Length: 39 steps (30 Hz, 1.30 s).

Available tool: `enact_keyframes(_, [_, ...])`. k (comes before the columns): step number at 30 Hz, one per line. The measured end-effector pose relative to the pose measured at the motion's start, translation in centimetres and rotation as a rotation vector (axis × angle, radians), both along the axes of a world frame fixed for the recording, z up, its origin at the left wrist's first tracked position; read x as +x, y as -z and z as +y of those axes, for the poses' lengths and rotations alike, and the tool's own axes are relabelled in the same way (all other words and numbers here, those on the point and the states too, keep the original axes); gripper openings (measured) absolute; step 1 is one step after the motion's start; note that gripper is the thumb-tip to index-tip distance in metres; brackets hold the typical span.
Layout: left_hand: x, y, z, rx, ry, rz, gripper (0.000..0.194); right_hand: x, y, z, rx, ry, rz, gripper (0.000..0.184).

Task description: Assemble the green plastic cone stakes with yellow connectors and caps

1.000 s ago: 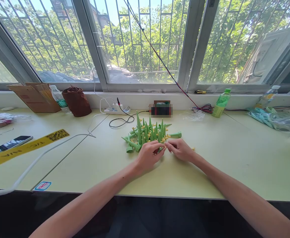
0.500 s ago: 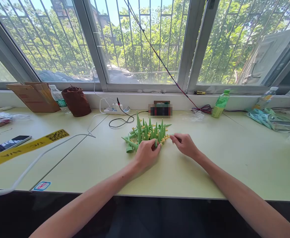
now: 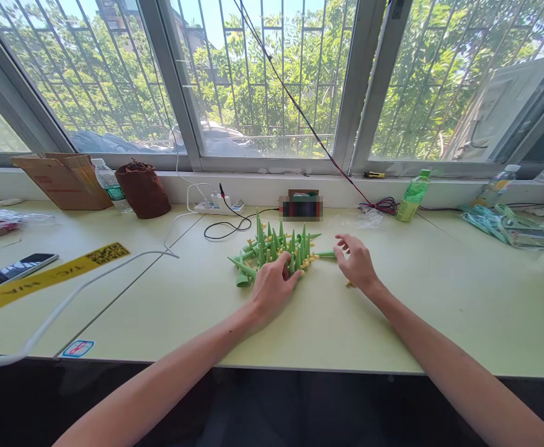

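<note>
Many green spikes (image 3: 281, 238) stand clustered on worktop (image 3: 272, 344); yellow piece (image 3: 348, 284) lies apart, unattached. Left hand (image 3: 272, 287) at cluster, finger grip unclear; right hand's (image 3: 358, 263) fingers loosely spread.

Cones (image 3: 281, 239) on table (image 3: 160, 310); phone (image 3: 18, 271) left, power strip (image 3: 203, 207) behind left, bottle (image 3: 412, 197) behind right.

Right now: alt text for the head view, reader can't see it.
A person's left hand is at the near side of green spikes and small yellow parts clustered on a pale table; the open right hand is beside a green piece jutting right. Behind are a brown bag and a green bottle, below barred windows.
</note>
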<state>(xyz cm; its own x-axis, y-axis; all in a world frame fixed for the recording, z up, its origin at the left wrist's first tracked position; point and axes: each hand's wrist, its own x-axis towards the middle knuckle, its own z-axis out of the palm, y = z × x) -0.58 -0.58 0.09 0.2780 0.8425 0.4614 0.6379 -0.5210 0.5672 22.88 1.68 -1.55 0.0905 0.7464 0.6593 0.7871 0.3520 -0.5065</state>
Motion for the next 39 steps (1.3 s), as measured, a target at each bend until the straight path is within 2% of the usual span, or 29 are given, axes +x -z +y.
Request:
enact_keyframes(5, [0.1, 0.1, 0.0, 0.021, 0.006, -0.077, 0.030, 0.9, 0.9, 0.7, -0.141, -0.035, -0.223, 0.035])
enact_keyframes(10, [0.2, 0.3, -0.1, 0.172, 0.043, -0.282, 0.028, 1.0, 1.1, 0.6, -0.338, 0.011, -0.310, 0.033])
enact_keyframes(14, [0.3, 0.5, -0.4, 0.304, 0.189, -0.329, 0.021, 0.6, 0.8, 0.5, -0.408, 0.042, -0.327, 0.030])
enact_keyframes(18, [0.3, 0.6, -0.5, 0.353, 0.400, -0.180, 0.034, 0.6, 0.7, 0.5, -0.434, 0.058, -0.323, 0.023])
enact_keyframes(20, [0.3, 0.6, -0.5, 0.352, 0.469, -0.086, 0.041, 0.7, 0.8, 0.5, -0.411, 0.044, -0.295, 0.021])
enact_keyframes(22, [0.3, 0.6, -0.5, 0.309, 0.481, -0.007, 0.043, 0.6, 0.7, 0.4, -0.341, 0.026, -0.227, 0.020])
enact_keyframes(26, [0.1, 0.5, -0.6, 0.165, 0.428, 0.073, 0.040, -0.2, -0.3, -0.2, -0.079, 0.011, -0.006, 0.019])
enact_keyframes(29, [0.1, 0.4, -0.8, 0.093, 0.445, 0.065, 0.033, -1.3, -1.1, -1.1, 0.051, -0.032, 0.142, 0.024])
enact_keyframes(33, [0.3, 0.2, -1.1, 0.058, 0.449, -0.003, 0.026, -2.7, -1.6, -2.5, 0.052, -0.172, 0.248, 0.029])
enact_keyframes(39, [0.6, 0.0, -1.2, -0.020, 0.355, -0.240, 0.025, -3.9, -1.3, -3.8, 0.003, -0.378, 0.231, 0.027])
